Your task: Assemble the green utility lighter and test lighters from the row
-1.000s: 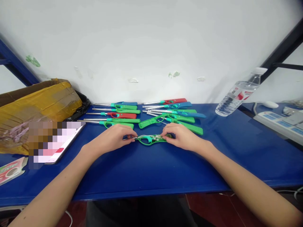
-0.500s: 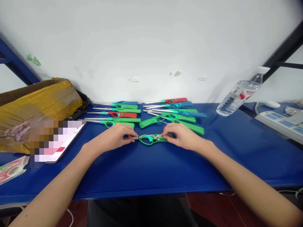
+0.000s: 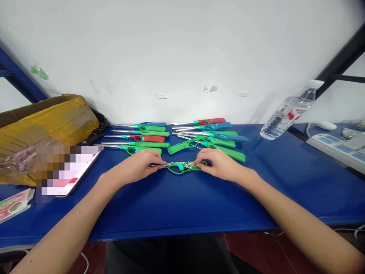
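An opened green gas lighter (image 3: 178,168) lies on the blue table between my hands, its inner parts, white wire and teal trigger exposed. My left hand (image 3: 145,163) pinches the metal rod end of it. At the other end, my right hand (image 3: 215,163) has thumb and finger closed on the handle part, near a clear piece inside; the fingers partly cover it. Just behind lies a loose green half shell (image 3: 182,145). Two groups of long-necked lighters, including a red lighter (image 3: 151,138) and a blue lighter (image 3: 232,137), lie beyond my hands.
A taped cardboard box (image 3: 51,129) stands at the left, with a phone (image 3: 80,173) leaning before it and a printed card (image 3: 17,203) nearby. A tilted water bottle (image 3: 291,110) and a white power strip (image 3: 336,146) are at the right. A white wall (image 3: 182,57) rises behind.
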Demonstrator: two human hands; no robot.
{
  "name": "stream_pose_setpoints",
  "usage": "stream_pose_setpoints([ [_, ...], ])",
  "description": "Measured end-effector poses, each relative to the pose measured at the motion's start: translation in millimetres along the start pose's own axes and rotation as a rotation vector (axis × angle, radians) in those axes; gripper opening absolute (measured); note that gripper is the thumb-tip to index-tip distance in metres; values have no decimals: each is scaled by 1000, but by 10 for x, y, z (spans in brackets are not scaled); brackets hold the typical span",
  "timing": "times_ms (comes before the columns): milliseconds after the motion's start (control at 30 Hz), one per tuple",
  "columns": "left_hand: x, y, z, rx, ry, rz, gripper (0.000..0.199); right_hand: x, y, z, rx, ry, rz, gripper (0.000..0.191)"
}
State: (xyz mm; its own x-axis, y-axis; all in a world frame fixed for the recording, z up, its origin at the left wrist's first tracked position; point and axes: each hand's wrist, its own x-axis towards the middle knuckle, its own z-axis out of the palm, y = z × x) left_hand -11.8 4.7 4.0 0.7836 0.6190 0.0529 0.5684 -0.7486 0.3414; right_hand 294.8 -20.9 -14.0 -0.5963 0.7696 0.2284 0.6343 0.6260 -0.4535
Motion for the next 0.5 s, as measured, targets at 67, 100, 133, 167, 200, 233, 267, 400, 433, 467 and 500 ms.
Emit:
stream_pose_setpoints([
  [67,1,-5,13,5,3,-4,27,0,2,1,2,4,-1,11],
  [100,2,-7,18,3,5,-6,27,-1,4,2,4,6,-1,11],
  [133,4,-8,22,-2,7,-7,28,-1,7,3,7,7,-2,11],
  [167,5,-9,25,-7,10,-7,29,-1,9,5,10,7,-4,11],
  [200,6,-9,27,-11,13,-8,29,-1,11,6,12,6,-7,11],
  [233,7,-8,27,-11,12,-8,30,-1,13,8,13,4,-9,11],
  [267,6,-5,26,-6,10,-9,30,-1,14,10,13,3,-11,12],
  [400,-1,33,19,78,3,-11,30,-2,18,19,4,5,-14,12],
  [433,-2,49,19,107,4,-12,31,-3,19,21,3,5,-13,12],
  [467,-2,65,21,137,7,-10,31,-3,20,22,2,6,-12,12],
  [500,-1,80,24,164,13,-7,32,-3,21,24,1,5,-11,12],
])
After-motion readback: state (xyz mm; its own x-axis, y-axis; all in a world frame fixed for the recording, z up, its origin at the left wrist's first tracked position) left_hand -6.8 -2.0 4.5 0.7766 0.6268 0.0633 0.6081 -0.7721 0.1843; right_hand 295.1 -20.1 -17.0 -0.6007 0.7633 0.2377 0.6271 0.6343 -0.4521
